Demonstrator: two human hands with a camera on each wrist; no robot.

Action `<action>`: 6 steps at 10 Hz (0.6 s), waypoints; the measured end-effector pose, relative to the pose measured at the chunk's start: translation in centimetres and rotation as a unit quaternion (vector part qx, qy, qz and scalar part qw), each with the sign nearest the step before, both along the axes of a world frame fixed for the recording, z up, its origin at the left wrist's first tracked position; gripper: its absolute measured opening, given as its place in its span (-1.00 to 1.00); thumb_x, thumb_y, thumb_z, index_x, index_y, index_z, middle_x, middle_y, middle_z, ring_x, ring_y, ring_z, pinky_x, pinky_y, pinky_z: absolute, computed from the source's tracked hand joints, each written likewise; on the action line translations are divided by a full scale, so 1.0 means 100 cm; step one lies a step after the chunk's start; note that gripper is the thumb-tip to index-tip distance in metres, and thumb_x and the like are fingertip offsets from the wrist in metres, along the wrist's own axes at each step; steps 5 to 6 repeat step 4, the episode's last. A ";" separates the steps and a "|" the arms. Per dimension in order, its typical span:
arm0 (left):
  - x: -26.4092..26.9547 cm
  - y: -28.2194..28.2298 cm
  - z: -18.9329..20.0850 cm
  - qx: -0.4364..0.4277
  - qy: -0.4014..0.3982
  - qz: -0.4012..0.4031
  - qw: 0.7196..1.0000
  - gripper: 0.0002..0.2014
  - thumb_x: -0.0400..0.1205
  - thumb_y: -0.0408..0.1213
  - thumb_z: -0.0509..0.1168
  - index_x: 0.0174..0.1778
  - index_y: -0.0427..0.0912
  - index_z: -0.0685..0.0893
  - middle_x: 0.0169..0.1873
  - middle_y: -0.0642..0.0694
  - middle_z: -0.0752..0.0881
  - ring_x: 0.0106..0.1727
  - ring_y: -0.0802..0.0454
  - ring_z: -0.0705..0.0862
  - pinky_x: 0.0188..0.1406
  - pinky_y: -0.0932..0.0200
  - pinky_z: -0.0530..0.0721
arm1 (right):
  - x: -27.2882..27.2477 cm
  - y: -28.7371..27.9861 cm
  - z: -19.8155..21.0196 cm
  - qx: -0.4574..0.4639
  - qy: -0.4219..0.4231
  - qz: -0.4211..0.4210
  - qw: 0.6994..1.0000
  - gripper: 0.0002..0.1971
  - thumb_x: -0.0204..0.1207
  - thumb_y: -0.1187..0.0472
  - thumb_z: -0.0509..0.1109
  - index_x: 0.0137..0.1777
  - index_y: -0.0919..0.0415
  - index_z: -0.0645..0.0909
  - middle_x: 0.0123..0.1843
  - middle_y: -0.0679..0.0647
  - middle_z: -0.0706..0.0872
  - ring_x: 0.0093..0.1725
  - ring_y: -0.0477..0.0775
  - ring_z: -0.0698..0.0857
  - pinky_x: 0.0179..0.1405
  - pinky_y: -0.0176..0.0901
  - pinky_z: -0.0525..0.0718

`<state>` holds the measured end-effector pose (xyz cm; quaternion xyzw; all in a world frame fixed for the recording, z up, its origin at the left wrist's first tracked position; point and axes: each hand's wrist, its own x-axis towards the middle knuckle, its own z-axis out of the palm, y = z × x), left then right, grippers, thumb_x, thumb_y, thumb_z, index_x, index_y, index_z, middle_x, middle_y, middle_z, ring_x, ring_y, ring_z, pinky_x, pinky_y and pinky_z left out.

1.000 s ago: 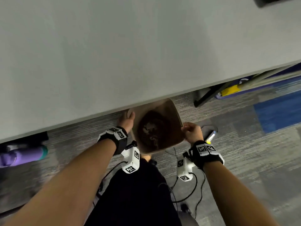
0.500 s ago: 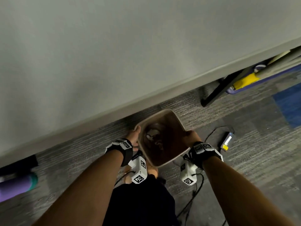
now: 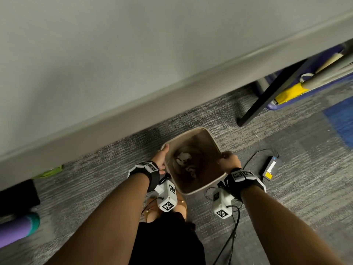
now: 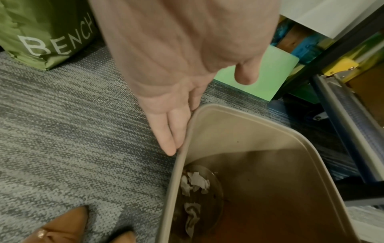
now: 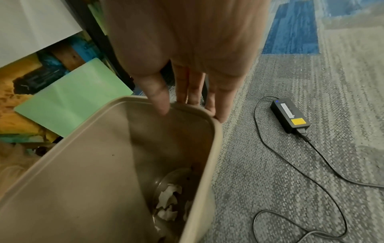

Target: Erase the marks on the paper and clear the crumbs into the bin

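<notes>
A beige bin (image 3: 214, 139) sits low over the carpet just in front of the table edge, with crumpled white paper (image 3: 183, 157) at its bottom. My left hand (image 3: 161, 159) lies flat against the bin's left outer wall. In the left wrist view its straight fingers (image 4: 172, 131) run along the rim of the bin (image 4: 239, 134) and the thumb stands clear. My right hand (image 3: 229, 161) pinches the right rim. The right wrist view shows this hand (image 5: 190, 98) with thumb inside the bin (image 5: 93, 156) and fingers outside. No marked paper or eraser is in view.
The grey table top (image 3: 114, 54) fills the upper view, with a black table leg (image 3: 267, 96) at the right. A black power adapter (image 3: 271, 168) and its cable lie on the carpet right of the bin. A green bag (image 4: 41, 32) stands to the left; my shoes (image 4: 62, 226) are near.
The bin has come out from under the table edge, nearer to me. Both hands have stayed on its sides.
</notes>
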<state>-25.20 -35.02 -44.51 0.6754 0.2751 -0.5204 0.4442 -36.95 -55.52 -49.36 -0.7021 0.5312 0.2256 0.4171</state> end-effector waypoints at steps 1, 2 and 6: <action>-0.001 -0.006 -0.002 -0.008 0.003 -0.008 1.000 -0.30 0.64 0.24 0.01 0.65 -0.02 0.08 0.64 -0.19 0.13 0.61 -0.31 0.21 0.50 -0.16 0.27 | 0.003 -0.003 -0.001 0.026 0.001 0.000 1.000 -0.54 0.39 0.32 0.39 0.33 0.28 0.53 0.24 0.29 0.70 0.22 0.29 0.68 0.30 0.10 0.61; -0.002 -0.008 -0.003 -0.003 0.013 -0.021 1.000 -0.30 0.64 0.25 -0.02 0.65 -0.02 0.07 0.64 -0.20 0.13 0.60 -0.29 0.22 0.49 -0.15 0.28 | 0.004 -0.001 0.002 0.042 0.005 0.022 0.999 -0.49 0.41 0.34 0.40 0.39 0.31 0.47 0.28 0.26 0.67 0.27 0.27 0.65 0.32 0.03 0.58; -0.003 -0.008 0.009 0.009 0.005 -0.062 0.998 -0.42 0.70 0.15 -0.02 0.58 -0.09 0.26 0.50 -0.20 0.41 0.44 -0.22 0.47 0.16 0.02 0.50 | 0.000 0.009 0.009 0.016 0.002 0.108 0.994 -0.53 0.43 0.39 0.31 0.38 0.28 0.45 0.27 0.31 0.67 0.26 0.33 0.64 0.33 0.13 0.56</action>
